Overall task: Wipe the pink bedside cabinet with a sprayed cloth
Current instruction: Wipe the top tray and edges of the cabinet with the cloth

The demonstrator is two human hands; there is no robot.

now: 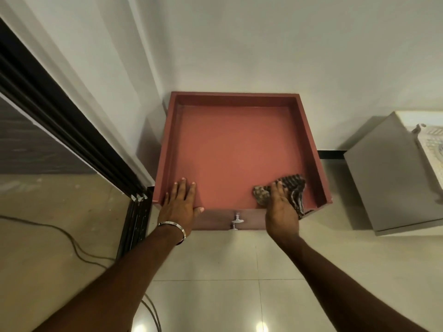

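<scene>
The pink bedside cabinet stands against the white wall, seen from above, with a raised rim on its back and sides. My left hand lies flat with fingers spread on the top's front left corner, a metal bangle on the wrist. My right hand presses a dark patterned cloth onto the top near the front right corner. Part of the cloth hangs over the front edge. Two metal knobs stick out of the cabinet's front between my hands.
A dark sliding door frame runs along the left. A grey bed base with bedding stands to the right. A cable lies on the tiled floor at the left.
</scene>
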